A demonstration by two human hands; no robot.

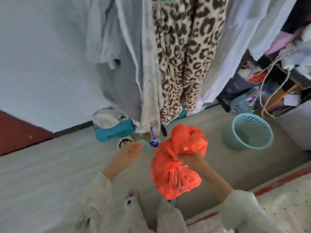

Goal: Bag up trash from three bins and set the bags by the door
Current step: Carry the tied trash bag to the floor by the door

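A full red plastic bag point(176, 175) hangs in front of me above the grey floor. My right hand point(191, 158) grips it at its gathered neck, with the loose top of the bag bunched above the fist. To the left of the bag, my left hand point(132, 151) is held out and is blurred; its fingers look loosely curled and nothing shows in it. A teal mesh bin point(235, 139) stands on the floor to the right with no liner visible in it.
Hanging clothes, among them a leopard-print garment point(183, 64), fill the space ahead. A pile of cloth and a blue bag point(114, 130) lie on the floor below them. A cluttered shelf point(277, 84) stands at right. A patterned mat point(286, 204) lies at lower right.
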